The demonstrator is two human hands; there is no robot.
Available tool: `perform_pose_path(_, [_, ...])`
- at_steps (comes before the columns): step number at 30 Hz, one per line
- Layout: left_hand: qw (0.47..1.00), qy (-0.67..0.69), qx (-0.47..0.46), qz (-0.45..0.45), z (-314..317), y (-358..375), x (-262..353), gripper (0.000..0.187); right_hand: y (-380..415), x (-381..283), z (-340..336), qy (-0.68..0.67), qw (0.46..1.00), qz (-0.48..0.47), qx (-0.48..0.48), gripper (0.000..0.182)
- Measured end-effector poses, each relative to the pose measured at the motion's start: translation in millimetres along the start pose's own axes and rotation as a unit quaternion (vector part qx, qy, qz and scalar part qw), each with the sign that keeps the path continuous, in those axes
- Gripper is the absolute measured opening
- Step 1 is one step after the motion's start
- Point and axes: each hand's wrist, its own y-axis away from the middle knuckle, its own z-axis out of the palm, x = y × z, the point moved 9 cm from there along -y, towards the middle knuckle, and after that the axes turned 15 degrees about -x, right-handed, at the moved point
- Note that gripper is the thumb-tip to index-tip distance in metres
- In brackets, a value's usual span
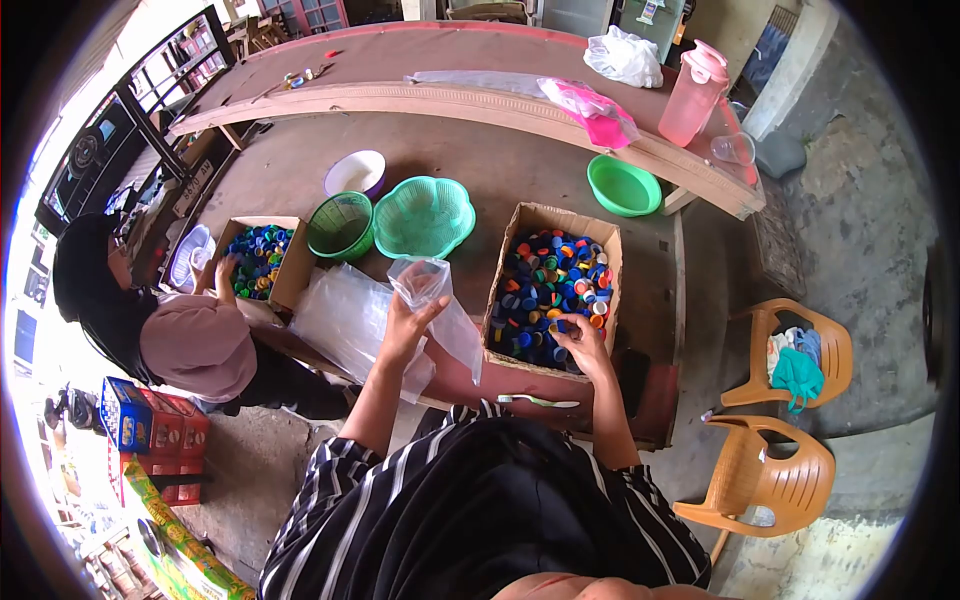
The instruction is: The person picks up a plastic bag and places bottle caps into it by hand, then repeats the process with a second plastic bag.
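Note:
My left hand (408, 322) grips a transparent plastic bag (455, 335), which hangs open beside the cardboard box (496, 270). Many bottle caps (555, 275) in blue, orange, white, green and red fill that box. Over its near right corner, my right hand (585, 348) has thumb and fingers pinched on what looks like a dark blue bottle cap; the fingers partly hide it. Left of the bag, more transparent plastic bags (340, 318) lie flat in a pile. A white-and-green knife-like tool (540, 402) rests at the table's front edge.
At the left, a co-worker (190, 330) reaches into another box of caps (258, 262). Green baskets (424, 217), a white-purple bowl (356, 174) and a green basin (624, 186) stand farther back. A raised ledge (440, 97) holds a pink jug (694, 95). Orange chairs (770, 475) stand right.

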Motion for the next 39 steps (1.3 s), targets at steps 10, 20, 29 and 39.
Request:
perform_pose_path(10, [0.928,-0.338,-0.086,0.128,76.6,-16.7,6.6,0.083,-6.0,-32.9,28.7,-0.333,0.94,-0.017,-0.079,0.031])
perform_pose_path(20, [0.885,-0.395,-0.244,0.028,149.2,-1.0,-46.1,0.115,-17.1,10.2,48.0,-0.007,0.999,-0.021,0.023,0.02])
perform_pose_path(29, [0.902,-0.406,-0.103,0.106,136.1,-1.7,-39.2,0.043,-3.0,-2.6,45.3,0.044,0.999,0.002,0.028,0.027])
perform_pose_path(39, [0.876,-0.467,-0.046,0.11,107.2,2.1,-25.6,0.023,20.9,-31.4,38.7,0.171,0.974,-0.124,0.08,0.025])
